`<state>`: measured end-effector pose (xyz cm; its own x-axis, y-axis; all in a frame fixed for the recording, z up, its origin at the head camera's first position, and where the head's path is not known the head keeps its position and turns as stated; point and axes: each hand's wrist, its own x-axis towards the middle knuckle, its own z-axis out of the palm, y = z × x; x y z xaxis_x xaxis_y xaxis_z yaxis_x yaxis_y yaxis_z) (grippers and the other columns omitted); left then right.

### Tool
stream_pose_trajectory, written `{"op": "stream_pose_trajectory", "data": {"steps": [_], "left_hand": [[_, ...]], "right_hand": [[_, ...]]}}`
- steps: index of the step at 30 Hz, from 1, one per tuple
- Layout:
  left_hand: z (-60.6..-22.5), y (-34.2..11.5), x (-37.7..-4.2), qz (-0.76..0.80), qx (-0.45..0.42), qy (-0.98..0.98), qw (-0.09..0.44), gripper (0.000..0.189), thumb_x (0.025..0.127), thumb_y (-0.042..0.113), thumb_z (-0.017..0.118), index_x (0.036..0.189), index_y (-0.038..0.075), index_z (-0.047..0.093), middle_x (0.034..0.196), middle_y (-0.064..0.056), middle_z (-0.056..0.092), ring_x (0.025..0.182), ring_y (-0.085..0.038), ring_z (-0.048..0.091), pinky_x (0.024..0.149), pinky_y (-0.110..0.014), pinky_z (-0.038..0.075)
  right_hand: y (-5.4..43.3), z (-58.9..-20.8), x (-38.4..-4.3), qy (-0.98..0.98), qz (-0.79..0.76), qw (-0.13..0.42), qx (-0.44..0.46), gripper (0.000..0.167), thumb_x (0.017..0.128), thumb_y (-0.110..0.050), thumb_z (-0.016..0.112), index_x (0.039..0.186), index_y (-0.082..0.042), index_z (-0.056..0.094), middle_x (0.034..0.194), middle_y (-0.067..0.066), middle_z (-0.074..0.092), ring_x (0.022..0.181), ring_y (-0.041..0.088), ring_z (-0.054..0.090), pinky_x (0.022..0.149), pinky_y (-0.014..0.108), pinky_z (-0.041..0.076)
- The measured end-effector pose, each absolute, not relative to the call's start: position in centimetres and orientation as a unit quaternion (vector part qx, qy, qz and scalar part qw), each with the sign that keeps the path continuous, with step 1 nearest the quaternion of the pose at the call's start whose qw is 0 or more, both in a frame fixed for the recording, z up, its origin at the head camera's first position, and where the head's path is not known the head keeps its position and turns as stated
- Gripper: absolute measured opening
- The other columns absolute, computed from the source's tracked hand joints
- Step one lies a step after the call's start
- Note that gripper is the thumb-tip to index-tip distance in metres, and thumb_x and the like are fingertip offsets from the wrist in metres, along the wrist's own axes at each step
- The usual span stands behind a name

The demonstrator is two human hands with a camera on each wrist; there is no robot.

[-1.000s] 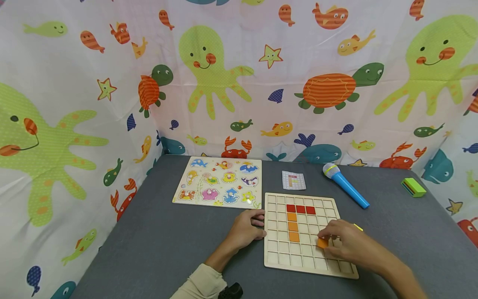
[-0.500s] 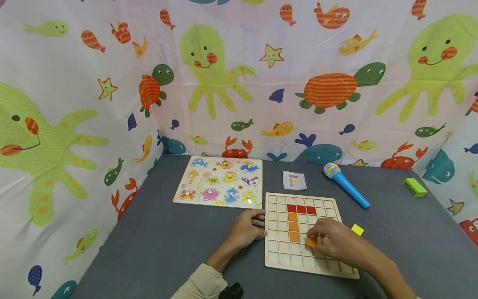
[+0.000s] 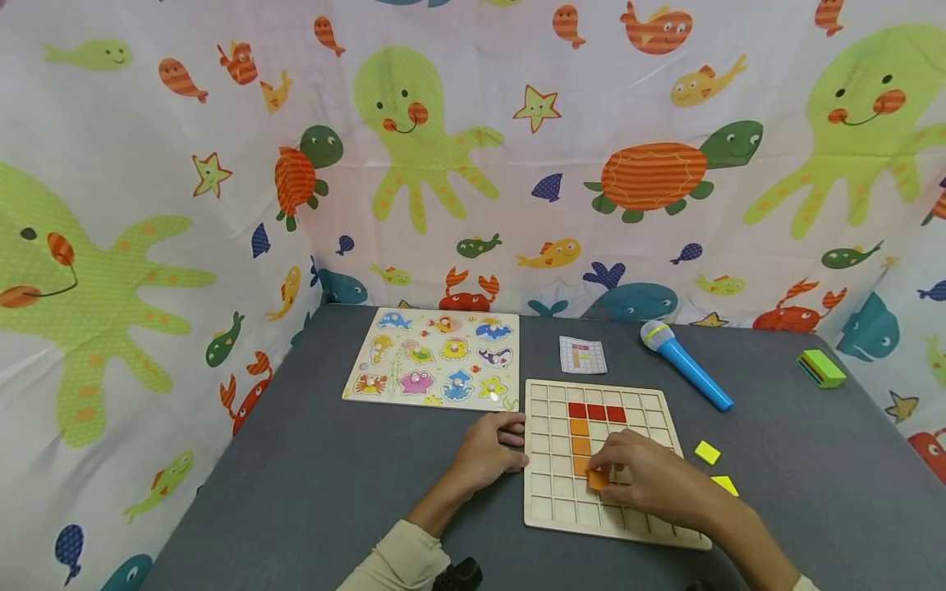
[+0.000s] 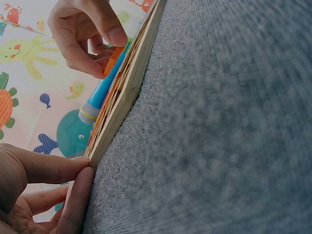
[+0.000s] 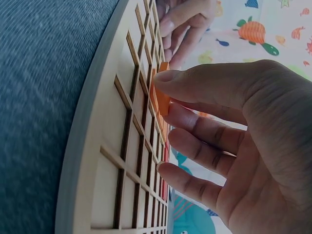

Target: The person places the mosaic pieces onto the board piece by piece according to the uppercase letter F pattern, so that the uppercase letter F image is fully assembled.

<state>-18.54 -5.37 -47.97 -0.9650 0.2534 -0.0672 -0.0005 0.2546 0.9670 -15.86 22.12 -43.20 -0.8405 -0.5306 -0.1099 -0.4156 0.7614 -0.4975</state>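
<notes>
A wooden grid board (image 3: 556, 509) lies on the dark table. Three red square tiles (image 3: 596, 413) form a row near its top, and three orange tiles (image 3: 580, 446) run down below the leftmost red one. Between thumb and index finger my right hand (image 3: 650, 476) pinches another orange tile (image 5: 163, 95), tilted close over the grid, just right of and below the lowest orange tile. My left hand (image 3: 488, 446) holds the board's left edge; in the left wrist view its thumb and a finger (image 4: 63, 168) pinch that edge.
Two yellow tiles (image 3: 707, 452) lie right of the board. Behind it are a small printed grid card (image 3: 582, 355) and a blue toy microphone (image 3: 691, 369). A sea-animal peg puzzle (image 3: 436, 361) lies at back left, a green block (image 3: 820, 369) far right. A printed curtain (image 3: 547, 238) encloses the table.
My right hand has moved left across the board with the orange tile, from the right columns to beside the orange column. Yellow tiles have come into view behind it. The left hand stays put.
</notes>
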Motion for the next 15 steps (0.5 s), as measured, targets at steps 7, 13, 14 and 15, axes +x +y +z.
{"op": "stream_pose_trajectory", "data": {"steps": [7, 13, 14, 15], "left_hand": [[-48.02, -5.39, -18.59, 0.602, 0.083, 0.787, 0.102, 0.061, 0.079, -0.009, 0.081, 0.137, 0.001, 0.068, 0.119, -0.012, 0.068, 0.106, -0.026, 0.069, 0.074, -0.034, 0.064], [-48.06, -5.38, -18.59, 0.603, 0.081, 0.787, 0.102, 0.061, 0.079, -0.009, 0.081, 0.137, 0.001, 0.068, 0.119, -0.012, 0.068, 0.106, -0.025, 0.070, 0.073, -0.034, 0.064], [-48.05, -5.37, -18.60, 0.604, 0.082, 0.786, 0.102, 0.061, 0.079, -0.009, 0.081, 0.138, 0.001, 0.068, 0.119, -0.012, 0.068, 0.106, -0.025, 0.070, 0.073, -0.034, 0.064], [-48.04, -5.37, -18.60, 0.604, 0.081, 0.786, 0.102, 0.061, 0.079, -0.009, 0.081, 0.138, 0.001, 0.068, 0.119, -0.012, 0.068, 0.106, -0.026, 0.070, 0.073, -0.034, 0.064]], "right_hand": [[21.60, -43.28, -15.85, 0.927, -0.229, 0.107, -0.278, 0.018, 0.092, -0.032, 0.084, 0.109, -0.028, 0.080, 0.108, -0.016, 0.065, 0.102, 0.010, 0.057, 0.090, 0.037, 0.058], [21.30, -43.59, -15.91, 0.926, -0.220, 0.105, -0.288, 0.019, 0.092, -0.034, 0.083, 0.110, -0.029, 0.080, 0.108, -0.018, 0.064, 0.101, 0.007, 0.057, 0.090, 0.037, 0.058], [21.25, -43.64, -15.92, 0.926, -0.219, 0.107, -0.287, 0.019, 0.092, -0.035, 0.083, 0.110, -0.028, 0.080, 0.108, -0.018, 0.064, 0.101, 0.007, 0.057, 0.090, 0.037, 0.058], [21.22, -43.69, -15.92, 0.926, -0.220, 0.107, -0.288, 0.020, 0.092, -0.034, 0.084, 0.110, -0.028, 0.080, 0.108, -0.017, 0.064, 0.101, 0.007, 0.057, 0.090, 0.037, 0.058]]}}
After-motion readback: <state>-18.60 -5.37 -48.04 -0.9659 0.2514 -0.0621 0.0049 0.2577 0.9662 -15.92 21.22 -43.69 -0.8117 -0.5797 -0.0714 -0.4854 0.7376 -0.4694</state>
